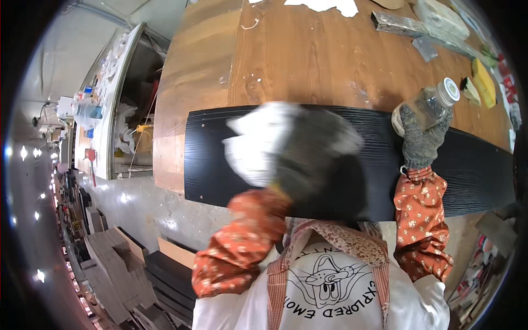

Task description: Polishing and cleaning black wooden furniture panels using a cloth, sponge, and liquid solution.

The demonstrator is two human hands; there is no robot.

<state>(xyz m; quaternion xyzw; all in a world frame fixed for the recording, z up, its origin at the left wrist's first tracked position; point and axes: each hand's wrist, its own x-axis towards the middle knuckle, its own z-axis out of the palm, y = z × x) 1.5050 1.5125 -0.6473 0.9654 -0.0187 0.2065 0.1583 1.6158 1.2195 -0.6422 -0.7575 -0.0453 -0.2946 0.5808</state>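
A long black wood-grain board (pixel 379 181) lies across the brown worktable. My left hand (pixel 308 159), in a grey knit glove and blurred by motion, presses a white cloth (pixel 261 140) on the board's left half. Its fingers are smeared, but the cloth bunches out on both sides of the glove. Over the board's far edge at the right, my gloved right hand (pixel 423 140) is wrapped around a clear jar (pixel 432 107) with a white lid. The jar tilts, lid toward the far right. Orange flowered sleeves cover both forearms.
The brown worktable (pixel 308 60) extends beyond the board. At its far right lie a metal bar (pixel 401 26), a plastic-wrapped bundle (pixel 440 19) and a yellow sponge (pixel 483 82). A white-topped cabinet (pixel 124 93) stands left; stacked grey boards (pixel 113 269) lie lower left.
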